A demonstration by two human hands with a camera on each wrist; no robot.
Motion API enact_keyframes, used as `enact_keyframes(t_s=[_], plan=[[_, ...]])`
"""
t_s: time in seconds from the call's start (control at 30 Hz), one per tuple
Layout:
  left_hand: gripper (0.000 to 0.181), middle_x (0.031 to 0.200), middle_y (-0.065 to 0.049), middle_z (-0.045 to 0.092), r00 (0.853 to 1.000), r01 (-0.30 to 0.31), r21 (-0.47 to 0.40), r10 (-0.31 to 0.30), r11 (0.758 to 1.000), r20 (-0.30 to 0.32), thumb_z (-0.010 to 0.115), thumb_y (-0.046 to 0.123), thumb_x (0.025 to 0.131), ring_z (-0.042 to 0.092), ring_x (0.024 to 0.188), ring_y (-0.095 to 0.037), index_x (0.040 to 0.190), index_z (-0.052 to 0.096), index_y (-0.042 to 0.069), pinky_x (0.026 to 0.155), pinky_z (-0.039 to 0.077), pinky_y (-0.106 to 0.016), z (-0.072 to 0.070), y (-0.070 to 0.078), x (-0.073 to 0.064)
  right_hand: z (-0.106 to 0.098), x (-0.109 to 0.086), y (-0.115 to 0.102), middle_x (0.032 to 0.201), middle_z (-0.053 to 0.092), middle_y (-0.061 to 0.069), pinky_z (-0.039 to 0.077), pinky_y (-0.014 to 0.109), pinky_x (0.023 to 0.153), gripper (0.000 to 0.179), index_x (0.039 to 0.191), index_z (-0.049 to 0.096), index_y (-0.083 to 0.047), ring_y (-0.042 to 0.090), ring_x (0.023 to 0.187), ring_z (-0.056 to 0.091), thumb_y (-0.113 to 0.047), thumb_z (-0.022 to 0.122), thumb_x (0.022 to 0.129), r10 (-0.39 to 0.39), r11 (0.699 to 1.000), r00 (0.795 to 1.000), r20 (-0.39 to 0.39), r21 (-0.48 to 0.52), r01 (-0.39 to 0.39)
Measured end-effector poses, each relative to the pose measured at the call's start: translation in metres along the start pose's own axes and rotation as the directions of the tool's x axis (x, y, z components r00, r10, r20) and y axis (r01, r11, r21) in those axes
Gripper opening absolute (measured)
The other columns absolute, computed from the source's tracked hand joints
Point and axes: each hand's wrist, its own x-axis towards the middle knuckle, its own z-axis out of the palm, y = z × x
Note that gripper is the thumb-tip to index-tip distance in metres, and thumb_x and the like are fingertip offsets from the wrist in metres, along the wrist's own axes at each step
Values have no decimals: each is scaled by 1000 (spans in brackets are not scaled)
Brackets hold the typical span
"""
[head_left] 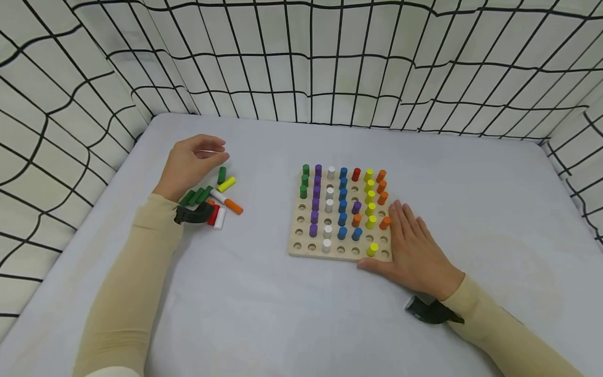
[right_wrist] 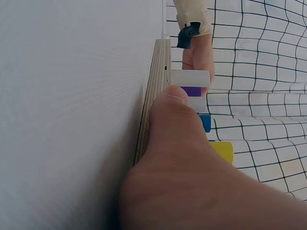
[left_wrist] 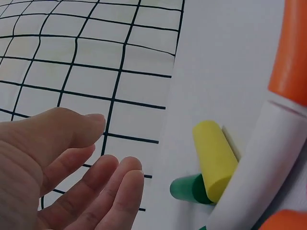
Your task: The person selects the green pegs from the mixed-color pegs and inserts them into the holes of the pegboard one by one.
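A wooden pegboard [head_left: 301, 255] lies on the table, with upright colored pegs in rows: green, purple, white, blue, red, yellow and orange. Some of its holes are bare. My right hand [head_left: 419, 256] rests at the board's right side, fingers straight along the edge and thumb [right_wrist: 175, 120] against the front edge. To the left, my left hand [head_left: 190, 162] hovers over a loose pile of pegs, its fingers loosely bent and nothing between them. Near it lie a green peg [head_left: 222, 175], a yellow peg [head_left: 226, 184], an orange peg [head_left: 233, 207] and a white peg [head_left: 220, 219].
Several green pegs [head_left: 195, 196] and a red peg [head_left: 213, 215] lie close under the left wrist, partly hidden by its black wrist camera [head_left: 195, 213]. A white cloth [head_left: 264, 309] covers the table. White walls with a black grid [head_left: 311, 57] stand around the back and sides.
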Motion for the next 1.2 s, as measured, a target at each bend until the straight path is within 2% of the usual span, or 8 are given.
enact_keyframes(t_s=[0.1, 0.2, 0.4, 0.67, 0.9, 1.2], plan=[[49, 135, -10, 68, 1000, 12, 22, -12, 1000, 18, 70, 44, 97, 65, 118, -24, 136, 64, 15, 90, 48, -24, 0, -2, 1, 0, 0, 0, 174, -3, 24, 12, 69, 128, 139, 164, -3, 3, 47, 162, 4, -92, 51, 79, -2, 1000, 1000, -8, -5, 2], [50, 136, -12, 68, 999, 28, 42, -29, 999, 41, 69, 44, 98, 64, 121, -28, 136, 64, 14, 92, 47, -30, -1, -5, 2, 0, 0, 1, 174, -2, 24, 12, 69, 128, 138, 164, -2, 3, 47, 162, 4, -92, 52, 79, -4, 1000, 1000, -10, -8, 4], [53, 137, -12, 67, 994, 55, 45, -59, 997, 92, 70, 46, 97, 63, 124, -28, 138, 62, 14, 95, 48, -35, -1, -8, 2, 0, 0, 2, 174, -1, 24, 12, 69, 128, 138, 164, -1, 4, 47, 162, 4, -91, 54, 79, -9, 1000, 1000, -17, -6, 9], [47, 137, -11, 65, 980, 66, 97, -83, 993, 179, 73, 37, 96, 60, 121, -26, 137, 62, 15, 87, 49, -30, 0, -14, 4, 0, 0, 2, 174, -2, 23, 11, 69, 129, 138, 164, -3, 3, 46, 162, 3, -90, 54, 79, -8, 1000, 1000, -12, 2, 8], [50, 137, -15, 64, 973, 60, 95, -79, 994, 218, 76, 34, 94, 60, 122, -29, 138, 62, 14, 101, 48, -43, 2, -16, 6, 0, 1, 2, 174, -1, 24, 11, 69, 129, 139, 164, -3, 3, 46, 162, 3, -91, 54, 79, -2, 1000, 1000, -5, 9, 2], [52, 137, -17, 64, 964, 60, 122, -89, 991, 250, 76, 38, 94, 60, 123, -34, 138, 62, 13, 104, 48, -50, 2, -16, 6, 0, 1, 2, 174, -1, 24, 12, 69, 129, 139, 164, -2, 4, 47, 162, 4, -91, 53, 79, -5, 1000, 1000, -10, 3, 5]])
